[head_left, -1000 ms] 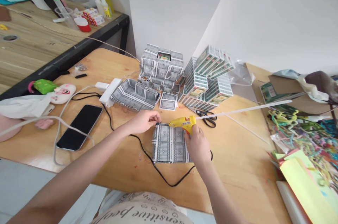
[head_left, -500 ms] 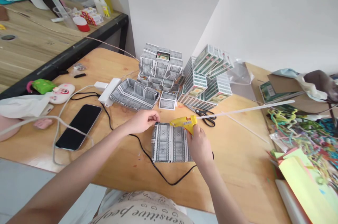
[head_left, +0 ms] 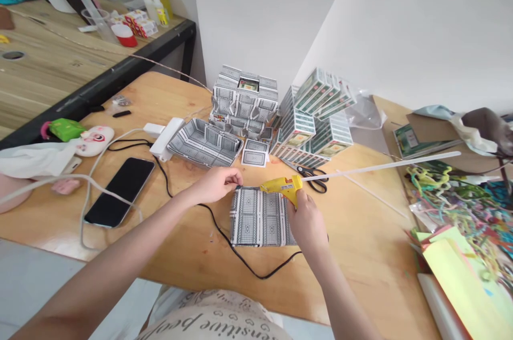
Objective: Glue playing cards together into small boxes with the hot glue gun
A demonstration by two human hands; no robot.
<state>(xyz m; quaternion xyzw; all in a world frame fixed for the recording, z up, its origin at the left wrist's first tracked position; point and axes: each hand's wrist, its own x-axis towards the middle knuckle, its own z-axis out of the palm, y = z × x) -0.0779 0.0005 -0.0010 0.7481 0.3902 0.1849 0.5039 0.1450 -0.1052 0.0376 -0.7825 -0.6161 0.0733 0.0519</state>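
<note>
My right hand [head_left: 309, 222] is wrapped round the grip of a yellow hot glue gun [head_left: 282, 186]. A long, whitish glue stick [head_left: 385, 167] sticks out of its back to the right. The gun's nozzle points left, at the far edge of a box-like piece covered in grey-patterned playing cards [head_left: 260, 219], flat on the table. At that piece's far left corner my left hand [head_left: 218, 182] is closed in a pinch. What lies between its fingertips is too small to make out; a dark strip shows beside them.
Behind stand an open card tray [head_left: 204, 145], a larger card-covered structure [head_left: 245, 97] and stacked card boxes [head_left: 320, 110]. Black scissors [head_left: 315, 178] lie right of the gun. A phone [head_left: 120, 193], a white power strip [head_left: 167, 139] and a black cord [head_left: 228, 241] are leftward.
My right hand and the glue gun have shifted slightly right along the far edge of the card piece. The left hand stays at the corner.
</note>
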